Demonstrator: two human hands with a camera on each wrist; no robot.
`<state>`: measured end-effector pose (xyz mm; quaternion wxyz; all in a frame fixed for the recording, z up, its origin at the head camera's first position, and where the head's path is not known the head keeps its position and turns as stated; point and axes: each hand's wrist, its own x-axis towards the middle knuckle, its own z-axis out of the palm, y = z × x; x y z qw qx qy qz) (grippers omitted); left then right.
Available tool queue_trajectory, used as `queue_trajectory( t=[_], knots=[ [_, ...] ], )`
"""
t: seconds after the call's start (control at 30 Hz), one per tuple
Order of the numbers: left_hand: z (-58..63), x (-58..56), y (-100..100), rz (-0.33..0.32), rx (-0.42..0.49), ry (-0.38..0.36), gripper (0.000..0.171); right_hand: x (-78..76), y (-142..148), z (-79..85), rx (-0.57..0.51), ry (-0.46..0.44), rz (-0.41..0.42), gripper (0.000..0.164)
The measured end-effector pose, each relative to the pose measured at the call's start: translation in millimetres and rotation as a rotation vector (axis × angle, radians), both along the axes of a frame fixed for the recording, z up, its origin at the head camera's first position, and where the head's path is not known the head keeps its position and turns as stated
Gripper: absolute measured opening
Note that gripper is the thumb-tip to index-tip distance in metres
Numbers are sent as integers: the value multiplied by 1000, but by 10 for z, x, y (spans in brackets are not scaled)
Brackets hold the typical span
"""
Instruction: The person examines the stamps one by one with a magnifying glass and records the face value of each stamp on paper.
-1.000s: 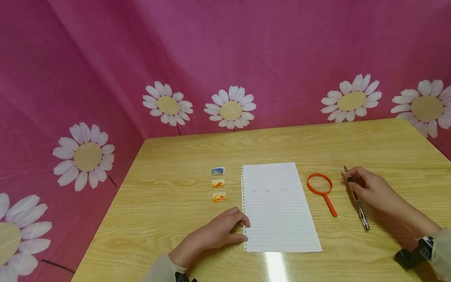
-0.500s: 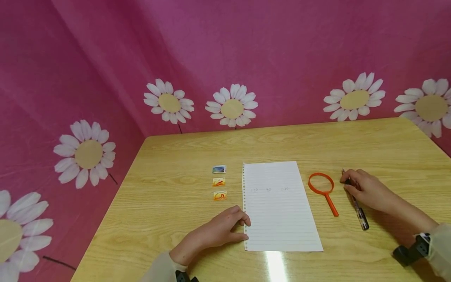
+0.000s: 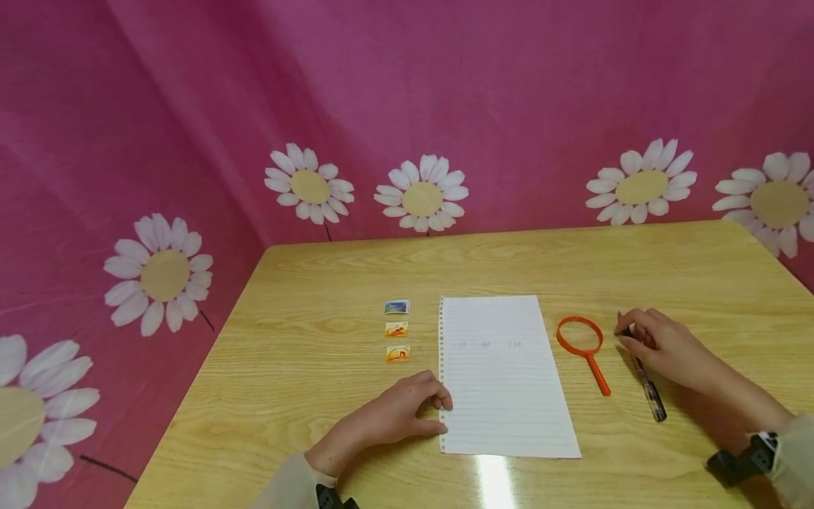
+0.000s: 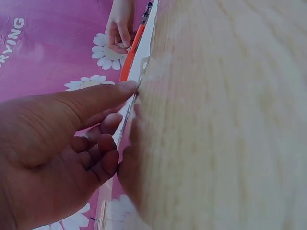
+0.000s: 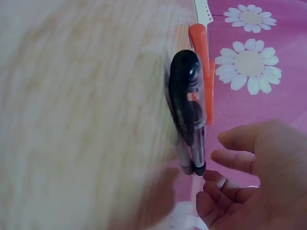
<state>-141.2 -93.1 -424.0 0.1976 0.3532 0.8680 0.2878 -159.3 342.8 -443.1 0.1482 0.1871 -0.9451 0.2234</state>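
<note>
A lined sheet of paper (image 3: 502, 396) with punched holes down its left side and a row of handwritten figures lies on the table. My left hand (image 3: 400, 413) rests at its lower left edge, thumb and bent forefinger apart and touching the margin. To the right, my right hand (image 3: 668, 346) is over the upper part of a black-and-clear pen (image 3: 651, 397), fingers loosely bent. The right wrist view shows the pen (image 5: 184, 91) lying on the table, with the thumb and fingers (image 5: 235, 139) apart near its far end, not wrapped around it.
An orange magnifying glass (image 3: 594, 371) lies between the paper and the pen. Left of the paper, three small stamps form a column: a blue one (image 3: 397, 307) and two yellow-red ones, the lowest stamp (image 3: 398, 354) nearest me. A pink flowered cloth (image 3: 509, 106) hangs behind the table.
My right fingers have drawn slightly nearer me and bent more over the pen, whose tip end is now more covered. The left hand stays on the paper's edge.
</note>
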Motion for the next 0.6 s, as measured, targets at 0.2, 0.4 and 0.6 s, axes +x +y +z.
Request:
queue_trajectory(
  t=[0.2,0.4,0.6],
  knots=[
    [9,-29,40,-19,78,32,18,36,-72,86,-27,14,-11,11],
    [37,-58,133,-38,86,50,16,79,-257,135,-47,54,65,11],
    [32,-124,232,-1,73,25,15,86,-440,119,-55,99,155,15]
  ],
)
